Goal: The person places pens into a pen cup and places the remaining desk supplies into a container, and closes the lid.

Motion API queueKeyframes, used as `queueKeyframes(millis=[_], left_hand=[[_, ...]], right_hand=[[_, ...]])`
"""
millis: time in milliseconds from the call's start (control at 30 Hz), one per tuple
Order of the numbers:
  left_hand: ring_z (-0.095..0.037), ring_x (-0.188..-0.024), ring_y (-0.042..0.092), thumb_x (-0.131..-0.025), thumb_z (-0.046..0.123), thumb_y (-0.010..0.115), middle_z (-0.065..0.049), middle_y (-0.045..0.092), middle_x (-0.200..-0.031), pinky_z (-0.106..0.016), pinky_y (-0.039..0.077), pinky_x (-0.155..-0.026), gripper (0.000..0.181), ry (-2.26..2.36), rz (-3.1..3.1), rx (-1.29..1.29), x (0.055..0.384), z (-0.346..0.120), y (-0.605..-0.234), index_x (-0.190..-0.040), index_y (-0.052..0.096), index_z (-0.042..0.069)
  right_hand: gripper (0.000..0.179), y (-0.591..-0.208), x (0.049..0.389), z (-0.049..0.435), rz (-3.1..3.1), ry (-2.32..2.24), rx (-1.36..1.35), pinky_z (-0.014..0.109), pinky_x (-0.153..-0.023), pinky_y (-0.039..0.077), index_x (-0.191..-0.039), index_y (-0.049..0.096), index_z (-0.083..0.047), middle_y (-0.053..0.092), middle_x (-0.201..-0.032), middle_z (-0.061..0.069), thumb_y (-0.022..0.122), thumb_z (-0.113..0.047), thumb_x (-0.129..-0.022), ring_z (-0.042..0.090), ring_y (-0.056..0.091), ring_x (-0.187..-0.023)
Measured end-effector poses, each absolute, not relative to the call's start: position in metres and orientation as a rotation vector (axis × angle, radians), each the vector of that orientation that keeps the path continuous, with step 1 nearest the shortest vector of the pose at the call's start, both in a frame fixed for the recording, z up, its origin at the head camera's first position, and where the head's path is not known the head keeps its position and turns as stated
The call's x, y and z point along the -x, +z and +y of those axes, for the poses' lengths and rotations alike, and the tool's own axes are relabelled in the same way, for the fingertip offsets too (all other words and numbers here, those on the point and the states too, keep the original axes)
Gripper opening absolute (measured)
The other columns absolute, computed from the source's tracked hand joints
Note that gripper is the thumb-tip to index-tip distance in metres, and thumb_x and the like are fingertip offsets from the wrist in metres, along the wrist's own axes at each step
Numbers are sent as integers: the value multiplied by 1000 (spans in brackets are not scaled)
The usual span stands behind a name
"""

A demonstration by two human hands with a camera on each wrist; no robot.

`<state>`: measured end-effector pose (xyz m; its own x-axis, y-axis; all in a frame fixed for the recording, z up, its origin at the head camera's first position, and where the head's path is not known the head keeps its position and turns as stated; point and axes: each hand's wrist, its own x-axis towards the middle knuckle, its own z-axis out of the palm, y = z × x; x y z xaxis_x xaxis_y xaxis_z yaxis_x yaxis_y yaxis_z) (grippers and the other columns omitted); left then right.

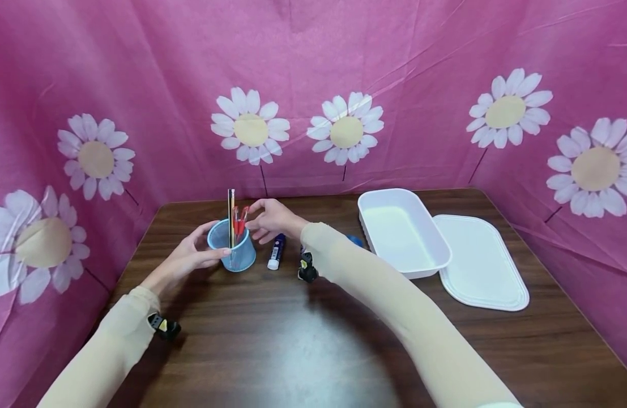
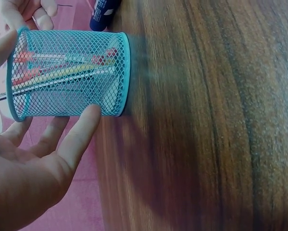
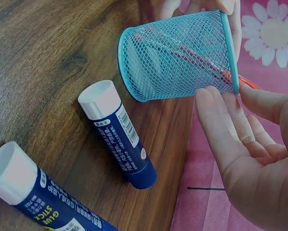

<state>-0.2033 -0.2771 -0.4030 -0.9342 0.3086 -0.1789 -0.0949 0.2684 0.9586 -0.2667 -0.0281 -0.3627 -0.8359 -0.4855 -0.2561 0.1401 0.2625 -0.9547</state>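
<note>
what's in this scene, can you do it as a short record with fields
left hand: left hand holds a blue mesh cup
right hand: right hand at the cup's rim by the red pens; grip unclear
cup contents: red pens, at least one pencil
beside cup: two glue sticks
farther right: open white tub, white lid beside it
surface: brown wooden table
backdrop: pink flowered cloth

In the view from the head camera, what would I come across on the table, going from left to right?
Left hand → pencil cup → glue stick → white box → white lid.
</note>
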Motion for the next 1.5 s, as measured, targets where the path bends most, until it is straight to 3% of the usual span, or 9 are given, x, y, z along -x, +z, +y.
queueKeyframes(millis=[167, 333, 467, 600, 767, 1000, 1233, 1367, 1500], left_hand=[[-26, -123, 51, -91, 26, 79, -22, 36, -150, -42, 50, -102, 94, 1655, 2263, -193, 203, -273, -398, -161, 18, 14], [-40, -138, 37, -89, 36, 80, -22, 27, -159, -58, 39, -109, 102, 1531, 2440, -237, 200, -267, -377, -163, 11, 19], [-37, -146, 29, -91, 33, 79, -17, 28, -161, -60, 29, -116, 91, 1587, 2578, -364, 194, -259, -356, -161, 23, 18], [-31, -143, 37, -92, 20, 78, -14, 44, -153, -52, 31, -117, 73, 1665, 2649, -573, 185, -243, -340, -153, 40, 12], [-30, -132, 51, -92, 22, 78, -9, 58, -138, -50, 40, -112, 59, 1611, 2648, -712, 171, -216, -328, -144, 52, 16], [-32, -131, 52, -92, 24, 78, -9, 55, -142, -56, 39, -112, 60, 1472, 2543, -753, 165, -186, -338, -145, 52, 12], [-36, -143, 37, -91, 36, 78, -11, 41, -155, -58, 36, -113, 76, 1389, 2389, -639, 174, -166, -375, -154, 40, 16], [-37, -149, 25, -91, 38, 78, -18, 24, -163, -58, 28, -117, 90, 1403, 2336, -509, 181, -157, -394, -161, 24, 20], [-37, -149, 23, -89, 39, 79, -18, 17, -162, -58, 29, -117, 98, 1392, 2327, -407, 185, -152, -407, -162, 16, 22]], right_hand=[[27, -357, 267, -21, 2027, -1542, 330, 46, -76, 62, -123, 56, -1, 71, -105, 18, 67, -7, -99, 45, 68, -103], [30, -338, 269, -6, 2013, -1470, 366, 46, -80, 61, -127, 59, -1, 66, -117, 18, 66, -12, -100, 39, 69, -104], [34, -313, 265, 12, 1956, -1479, 407, 48, -87, 59, -132, 58, -4, 62, -129, 16, 66, -16, -101, 31, 68, -106], [38, -290, 251, 41, 1935, -1459, 533, 44, -88, 59, -135, 57, -6, 59, -134, 15, 67, -18, -100, 29, 63, -114], [45, -273, 227, 95, 2032, -1414, 697, 45, -95, 56, -139, 56, -9, 60, -134, 10, 70, -21, -98, 26, 61, -120], [57, -280, 193, 181, 2404, -1274, 729, 49, -109, 43, -145, 52, -25, 62, -136, -2, 76, -33, -94, 19, 55, -129], [77, -308, 169, 260, 2511, -1290, 795, 51, -116, 30, -157, 35, -17, 48, -151, 8, 77, -11, -92, 24, 41, -142], [75, -320, 158, 300, 2653, -1127, 735, 33, -117, 32, -153, 43, -18, 48, -152, 3, 81, -17, -89, 12, 38, -142], [74, -338, 155, 334, 2702, -1151, 625, 11, -108, 34, -151, 47, -16, 47, -153, 3, 83, -16, -87, 1, 38, -137]])
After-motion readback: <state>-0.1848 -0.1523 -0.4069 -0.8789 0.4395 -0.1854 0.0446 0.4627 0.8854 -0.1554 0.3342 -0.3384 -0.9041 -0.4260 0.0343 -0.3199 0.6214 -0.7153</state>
